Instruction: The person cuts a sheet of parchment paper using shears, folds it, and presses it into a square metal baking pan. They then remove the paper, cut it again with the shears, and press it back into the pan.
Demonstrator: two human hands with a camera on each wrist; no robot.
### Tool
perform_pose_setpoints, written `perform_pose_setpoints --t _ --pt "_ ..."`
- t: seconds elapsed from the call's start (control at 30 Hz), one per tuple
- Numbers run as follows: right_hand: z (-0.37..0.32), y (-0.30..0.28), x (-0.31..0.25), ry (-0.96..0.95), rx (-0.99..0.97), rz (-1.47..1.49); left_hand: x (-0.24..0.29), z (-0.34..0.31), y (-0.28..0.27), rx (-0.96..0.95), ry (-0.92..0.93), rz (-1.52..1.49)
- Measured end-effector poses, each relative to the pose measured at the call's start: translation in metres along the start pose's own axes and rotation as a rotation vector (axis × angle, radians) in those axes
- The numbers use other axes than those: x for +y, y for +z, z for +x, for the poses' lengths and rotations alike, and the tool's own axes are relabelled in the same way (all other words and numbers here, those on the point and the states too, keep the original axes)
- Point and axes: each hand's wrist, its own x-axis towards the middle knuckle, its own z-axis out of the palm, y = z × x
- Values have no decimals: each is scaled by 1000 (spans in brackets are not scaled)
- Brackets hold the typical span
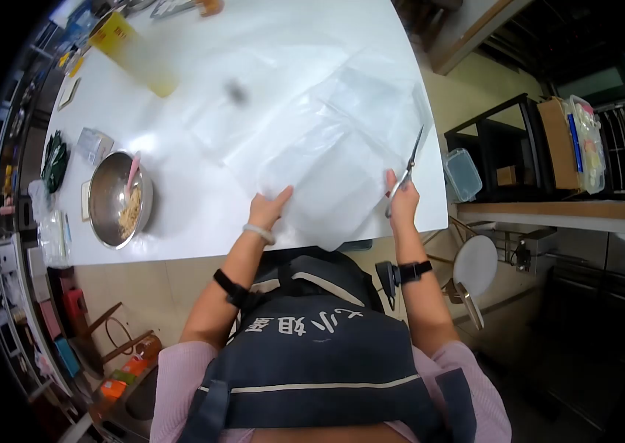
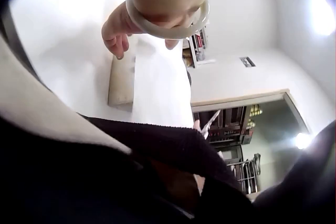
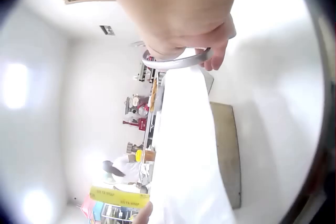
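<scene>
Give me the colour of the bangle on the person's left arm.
Creamy off-white; the bangle shows best in the left wrist view.

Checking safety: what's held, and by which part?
The right hand holds the scissors by the handles. Whether the left hand grips the translucent sheet cannot be told.

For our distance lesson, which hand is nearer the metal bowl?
Left: the left hand is right of the metal bowl; the right hand, holding scissors, is farther right.

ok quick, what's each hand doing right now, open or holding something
Left hand: closed, holding the edge of the clear plastic.
Right hand: closed, holding the scissors.
</scene>
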Motion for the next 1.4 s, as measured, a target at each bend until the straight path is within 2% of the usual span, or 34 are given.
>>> perform_pose_setpoints --t 0.03,0.1,0.17,0.2,0.23,0.3,0.37,0.4,0.43,0.5,0.53,0.57,0.63,0.77,0.83,0.9,0.97,1.03,1.07,1.1,1.13,1.17,1.23,1.33,1.4 --pt "6 8 4 12 -15 46 0 0 7 14 3 -9" --pt "5 21 8 12 -54 91 6 -1 15 292 -37 14" --pt "-6 37 11 -26 -18 328 12 -4 10 329 -10 28" --pt "-12 37 14 -47 12 156 15 -9 7 347 6 59" --pt "-21 36 21 -49 1 152 17 -12 0 356 4 51" --pt "-40 39 33 -128 -25 -302 22 -11 -24 369 33 -50" --pt "-73 48 43 -143 -187 16 13 0 -55 358 75 -108" --pt "-83 47 44 -46 -282 -40 25 -12 -64 355 31 -117" --pt "-89 44 44 -42 -301 -46 18 -8 -77 372 23 -124" --pt "-88 40 40 -48 -357 -92 16 -4 -104 177 -96 -144" --pt "-84 35 42 -80 -294 -128 19 -13 -107 105 -70 -259" --pt "-77 29 42 -80 -298 -131 20 -15 -114 109 -72 -262" --pt "-70 16 18 97 -167 41 18 -19 -128 42 -147 -129" --pt "-29 14 23 99 -62 76 15 -26 -135 -44 -156 -33" --pt "-21 14 22 178 -56 372 26 -26 -137 -54 -130 26" --pt "-34 2 8 142 99 440 39 -26 -134 -72 -100 83" --pt "-51 -18 15 46 162 478 47 -24 -125 -199 305 -219" --pt "-70 -40 37 101 141 331 44 -18 -126 -222 320 -219" --pt "-81 -49 55 94 144 323 37 -12 -129 -175 191 106" --pt "-87 -54 74 177 127 310 36 -7 -132 -121 67 428" --pt "-89 -51 75 259 106 302 49 -34 -129 -137 20 438" --pt "-81 -49 71 248 100 304 38 -36 -134 -133 31 432" --pt "-67 -45 53 188 87 340 16 -41 -144 -224 223 -145" --pt "-31 -33 38 230 114 280 17 -62 -161 -297 202 -322" --pt "2 -9 27 206 109 345 14 -67 -169 -353 218 -396"
